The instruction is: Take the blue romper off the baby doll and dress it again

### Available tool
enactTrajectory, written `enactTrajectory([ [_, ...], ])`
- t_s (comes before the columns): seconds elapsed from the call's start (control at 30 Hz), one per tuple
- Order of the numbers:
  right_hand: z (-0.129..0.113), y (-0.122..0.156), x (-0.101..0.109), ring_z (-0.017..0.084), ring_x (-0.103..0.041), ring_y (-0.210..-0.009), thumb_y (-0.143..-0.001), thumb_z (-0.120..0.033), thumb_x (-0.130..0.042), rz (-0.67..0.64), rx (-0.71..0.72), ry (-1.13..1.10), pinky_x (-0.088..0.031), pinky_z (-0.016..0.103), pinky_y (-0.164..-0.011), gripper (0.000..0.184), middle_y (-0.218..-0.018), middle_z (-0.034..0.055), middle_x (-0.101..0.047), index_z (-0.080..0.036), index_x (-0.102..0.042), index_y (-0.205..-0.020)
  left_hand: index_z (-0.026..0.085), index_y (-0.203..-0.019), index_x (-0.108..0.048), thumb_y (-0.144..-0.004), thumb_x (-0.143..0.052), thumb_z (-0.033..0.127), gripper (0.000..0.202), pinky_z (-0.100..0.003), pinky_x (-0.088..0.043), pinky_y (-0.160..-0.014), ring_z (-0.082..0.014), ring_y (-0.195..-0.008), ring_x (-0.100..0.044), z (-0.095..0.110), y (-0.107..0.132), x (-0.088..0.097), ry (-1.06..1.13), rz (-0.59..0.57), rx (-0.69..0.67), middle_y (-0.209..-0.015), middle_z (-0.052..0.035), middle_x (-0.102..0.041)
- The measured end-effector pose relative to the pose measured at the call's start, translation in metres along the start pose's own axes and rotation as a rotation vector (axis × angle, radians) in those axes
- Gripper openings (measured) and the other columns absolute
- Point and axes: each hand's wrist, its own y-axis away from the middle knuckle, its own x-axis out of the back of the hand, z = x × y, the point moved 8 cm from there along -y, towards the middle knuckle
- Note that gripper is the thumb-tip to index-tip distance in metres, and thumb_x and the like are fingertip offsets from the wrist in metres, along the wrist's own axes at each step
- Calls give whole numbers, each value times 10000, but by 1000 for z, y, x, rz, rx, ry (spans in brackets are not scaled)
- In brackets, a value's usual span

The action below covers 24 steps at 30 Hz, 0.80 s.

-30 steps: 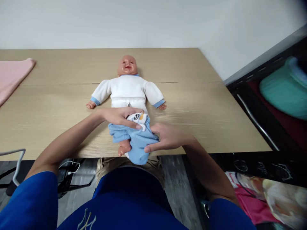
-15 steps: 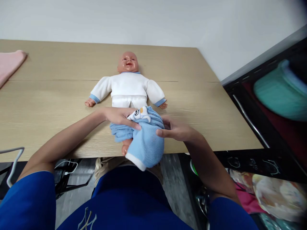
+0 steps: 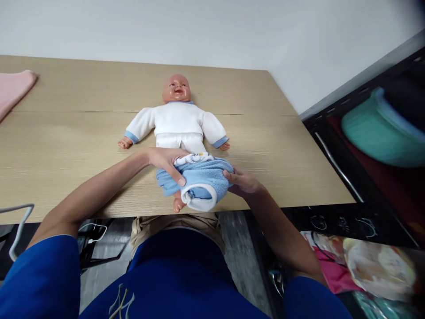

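Note:
A baby doll point(image 3: 178, 117) in a white top lies on its back on the wooden table point(image 3: 66, 146), head away from me. Light blue trousers point(image 3: 199, 181) with a small cartoon patch are bunched around its legs near the table's front edge. My left hand point(image 3: 168, 161) grips the trousers at the doll's left hip, fingers curled over the fabric. My right hand point(image 3: 241, 182) holds the other side of the trousers, fingers tucked into the cloth. One bare doll foot point(image 3: 178, 204) pokes out below; a white-cuffed trouser leg opening faces me.
A pink cloth point(image 3: 15, 88) lies at the table's far left. A dark shelf unit point(image 3: 365, 146) with a teal bundle point(image 3: 381, 133) stands to the right. A white wire hanger point(image 3: 16, 221) sits below the table's left front edge.
Both hands have pulled the blue trousers up the doll's legs toward its waist. The hanging trouser leg has been lifted onto the table and its cuff now faces me.

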Motion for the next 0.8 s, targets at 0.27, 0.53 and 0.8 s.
enactTrajectory([
  [0.27, -5, -3, -15, 164, -646, -711, -944, -794, -866, 38, 6, 70, -569, 280, -628, 586, -888, -3, -750, -243, -802, -1133, 181, -1220, -846, -978, -922, 626, 513, -434, -630, -1154, -295, -1223, -805, -10, 1, 11, 14, 179, 0, -1226, -108, -876],
  [0.53, -24, 14, -30, 206, -635, -723, -856, -560, -964, 259, 76, 291, -567, 348, -681, 419, -834, -12, -713, -264, -764, -1074, 190, -1287, -836, -981, -837, 764, 650, -396, -630, -1093, -293, -1228, -793, -1, -1, 1, 48, 224, 74, -1309, -115, -866],
  [0.8, -40, 42, -19, 187, -596, -747, -943, -364, -723, 777, 301, 699, -517, 317, -710, 121, -802, -32, -672, -244, -707, -938, 169, -1150, -804, -962, -777, 542, 418, -350, -584, -927, -254, -1043, -754, 19, -8, -13, -233, 362, 128, -1145, -60, -834],
])
